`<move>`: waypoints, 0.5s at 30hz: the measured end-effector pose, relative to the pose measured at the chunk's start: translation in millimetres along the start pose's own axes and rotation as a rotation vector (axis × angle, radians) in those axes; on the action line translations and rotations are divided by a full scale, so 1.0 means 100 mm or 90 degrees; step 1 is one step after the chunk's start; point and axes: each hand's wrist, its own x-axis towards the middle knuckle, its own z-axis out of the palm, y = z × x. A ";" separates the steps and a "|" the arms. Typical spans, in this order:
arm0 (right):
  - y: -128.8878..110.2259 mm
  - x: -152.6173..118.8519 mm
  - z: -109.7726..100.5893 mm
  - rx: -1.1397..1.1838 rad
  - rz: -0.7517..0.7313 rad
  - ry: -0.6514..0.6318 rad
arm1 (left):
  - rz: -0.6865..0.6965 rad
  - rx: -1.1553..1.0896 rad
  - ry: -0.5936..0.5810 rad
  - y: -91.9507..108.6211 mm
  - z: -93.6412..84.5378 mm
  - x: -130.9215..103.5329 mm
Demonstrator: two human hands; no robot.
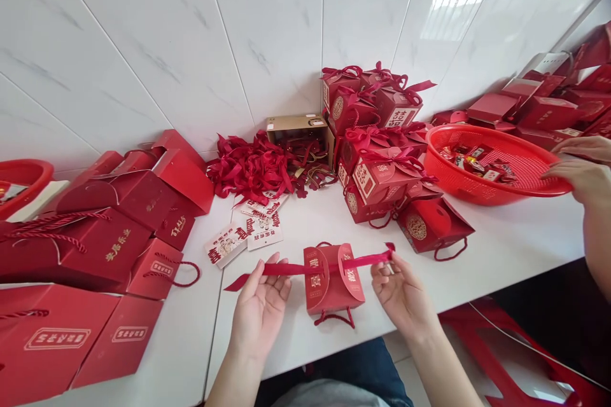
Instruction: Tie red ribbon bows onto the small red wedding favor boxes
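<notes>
A small red gift box with rope handles lies on the white table in front of me. A dark red ribbon runs across its top, passing under the overlapping curved flaps. My left hand, palm up, pinches the ribbon's left part between thumb and fingers, and the pointed tail sticks out beyond. On the other side my right hand pinches the ribbon close to its right end. Both ends are pulled outward, and no knot shows on the box.
Behind lie a heap of red ribbons, printed cards and a cardboard box of small items. Ribboned boxes are stacked right of centre, larger red boxes at left. A co-worker's hands touch a red basket of sweets.
</notes>
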 end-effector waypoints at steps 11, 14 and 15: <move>-0.23 -0.22 0.13 -0.152 -0.304 0.069 | 0.342 0.133 0.001 0.26 -0.02 -0.12; -0.33 -0.23 0.25 -0.221 -0.383 0.026 | 0.478 0.206 -0.026 0.39 0.11 -0.16; -0.38 -0.22 0.29 -0.243 -0.410 0.015 | 0.511 0.226 -0.039 0.43 0.18 -0.19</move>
